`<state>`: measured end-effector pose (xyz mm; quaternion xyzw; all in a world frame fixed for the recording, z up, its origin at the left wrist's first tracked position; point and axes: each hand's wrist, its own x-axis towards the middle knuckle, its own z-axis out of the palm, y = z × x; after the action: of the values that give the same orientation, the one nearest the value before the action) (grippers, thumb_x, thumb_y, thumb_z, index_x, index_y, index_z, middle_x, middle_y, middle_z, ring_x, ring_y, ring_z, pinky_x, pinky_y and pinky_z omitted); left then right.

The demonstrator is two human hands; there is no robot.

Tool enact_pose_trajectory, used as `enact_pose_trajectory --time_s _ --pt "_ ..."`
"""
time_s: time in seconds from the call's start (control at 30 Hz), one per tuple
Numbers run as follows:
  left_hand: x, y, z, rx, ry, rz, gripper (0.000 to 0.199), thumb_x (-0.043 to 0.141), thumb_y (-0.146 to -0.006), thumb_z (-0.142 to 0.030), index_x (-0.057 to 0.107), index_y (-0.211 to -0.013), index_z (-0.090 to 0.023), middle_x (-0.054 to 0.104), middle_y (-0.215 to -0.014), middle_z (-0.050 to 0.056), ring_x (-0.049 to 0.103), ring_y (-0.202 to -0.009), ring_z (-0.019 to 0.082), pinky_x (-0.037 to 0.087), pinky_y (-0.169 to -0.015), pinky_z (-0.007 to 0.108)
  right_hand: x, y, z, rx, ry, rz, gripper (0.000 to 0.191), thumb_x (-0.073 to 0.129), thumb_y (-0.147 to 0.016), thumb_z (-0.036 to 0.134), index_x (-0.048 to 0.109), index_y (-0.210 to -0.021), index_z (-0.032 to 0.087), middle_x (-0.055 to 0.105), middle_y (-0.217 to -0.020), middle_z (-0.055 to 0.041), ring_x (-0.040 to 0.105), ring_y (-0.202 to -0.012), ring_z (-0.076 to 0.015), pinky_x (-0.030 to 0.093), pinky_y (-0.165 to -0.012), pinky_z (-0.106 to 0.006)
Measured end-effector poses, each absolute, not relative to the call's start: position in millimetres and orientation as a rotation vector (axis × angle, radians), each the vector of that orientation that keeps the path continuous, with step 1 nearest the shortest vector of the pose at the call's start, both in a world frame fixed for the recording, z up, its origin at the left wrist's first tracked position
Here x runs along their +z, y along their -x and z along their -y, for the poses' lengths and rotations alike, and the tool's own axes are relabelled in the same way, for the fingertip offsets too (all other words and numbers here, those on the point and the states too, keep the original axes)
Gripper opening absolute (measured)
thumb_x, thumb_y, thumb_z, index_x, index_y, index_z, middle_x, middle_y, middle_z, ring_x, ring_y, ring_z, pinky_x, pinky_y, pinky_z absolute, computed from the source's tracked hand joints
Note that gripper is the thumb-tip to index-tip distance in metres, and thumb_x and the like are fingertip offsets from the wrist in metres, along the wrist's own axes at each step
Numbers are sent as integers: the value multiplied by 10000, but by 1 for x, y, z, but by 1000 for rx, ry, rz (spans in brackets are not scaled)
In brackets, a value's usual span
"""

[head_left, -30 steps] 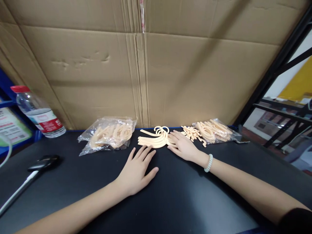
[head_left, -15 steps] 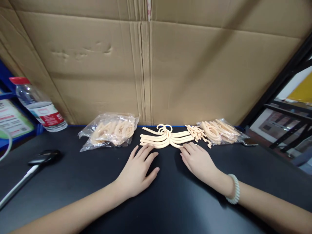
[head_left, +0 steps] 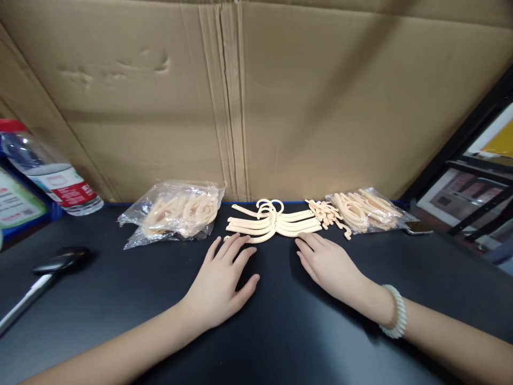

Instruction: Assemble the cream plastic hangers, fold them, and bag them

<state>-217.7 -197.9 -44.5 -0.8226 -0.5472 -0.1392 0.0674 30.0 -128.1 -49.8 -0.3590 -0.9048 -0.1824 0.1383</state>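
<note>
Currently, from my remote seat, I see the left hand [head_left: 216, 283] palm down with its fingers spread, gripping nothing, the tips over the left end of the nearest hanger. Facing it, the right hand [head_left: 331, 267] has its fingers loosely bent just beside the right-hand arms of the hangers; I cannot tell whether its hidden tips touch or hold anything. A pale ribbed band [head_left: 396, 313] circles that wrist.

Taking the middle of the desk [head_left: 274, 310] between both hands as my clock's centre, the cream hangers [head_left: 256, 227] lie at 12, overlapping, their arms fanned to either side and their curved hooks pointing away from me. One arm at the upper left sits apart from the others.

Outward from there, a loose heap of small wavy pieces [head_left: 328, 214] lies at 1, just beside the hangers. Touching or nearly touching it, between 1 and 2, is a clear bag of cream parts [head_left: 360, 211], with a flat phone-like object [head_left: 419, 228] near its far end, at 2. At 10 I find a crinkled plastic bag [head_left: 180, 214] of similar parts, then, farther out, a red-capped bottle [head_left: 68, 184]. A black device [head_left: 62, 260] with a white cable [head_left: 28, 299] lies at 9. Behind everything, creased cardboard [head_left: 304, 96] spans 12
</note>
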Motion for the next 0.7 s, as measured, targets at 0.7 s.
enact_pose_trajectory --time_s 0.7 --pt "-36 254 170 -625 2495 1559 260 489 -901 -240 541 -1146 -168 642 -1156 120 577 -1070 288 465 -910 453 4 -130 77 -20 1472 2556 188 512 -839 265 641 -720 197 664 -632 -22 581 -544 -157 362 -505 -255"
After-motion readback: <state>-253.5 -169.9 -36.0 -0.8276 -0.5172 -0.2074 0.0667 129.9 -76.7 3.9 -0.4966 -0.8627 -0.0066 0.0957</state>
